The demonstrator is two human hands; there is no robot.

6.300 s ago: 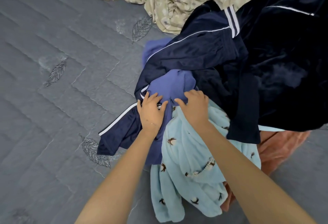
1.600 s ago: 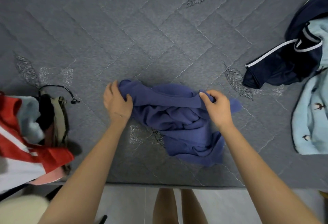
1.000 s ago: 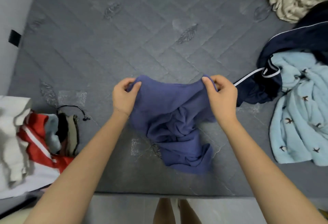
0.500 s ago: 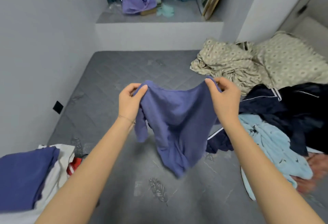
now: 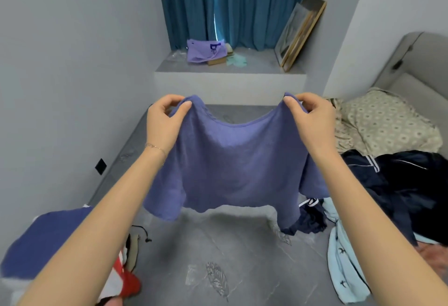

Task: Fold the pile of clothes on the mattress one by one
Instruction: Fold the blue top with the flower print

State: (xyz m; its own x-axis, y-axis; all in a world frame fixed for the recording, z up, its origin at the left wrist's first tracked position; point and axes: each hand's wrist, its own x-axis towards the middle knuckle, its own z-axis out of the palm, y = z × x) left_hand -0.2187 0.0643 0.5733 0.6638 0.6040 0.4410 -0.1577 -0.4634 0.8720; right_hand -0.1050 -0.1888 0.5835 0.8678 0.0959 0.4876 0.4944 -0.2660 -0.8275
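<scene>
A purple-blue short-sleeved top point(image 5: 232, 165) hangs spread out in the air above the grey mattress point(image 5: 242, 257). My left hand point(image 5: 164, 121) pinches its left shoulder and my right hand point(image 5: 310, 121) pinches its right shoulder, with the neckline sagging between them. To the right lies the unfolded pile: a dark navy garment with white piping point(image 5: 407, 189), a light blue fleece piece with small bird prints point(image 5: 344, 264) and an orange cloth point(image 5: 434, 259) under them.
Folded clothes, a blue one point(image 5: 46, 240) on top with red fabric point(image 5: 128, 281) below, sit at the near left. A beige patterned blanket point(image 5: 383, 123) lies at the back right. A grey wall point(image 5: 60, 87) bounds the mattress on the left, a window ledge point(image 5: 230, 68) behind.
Both hands have lifted the purple-blue top off the mattress and drawn apart, so it went from a crumpled heap to hanging flat. The view has tilted up toward the room.
</scene>
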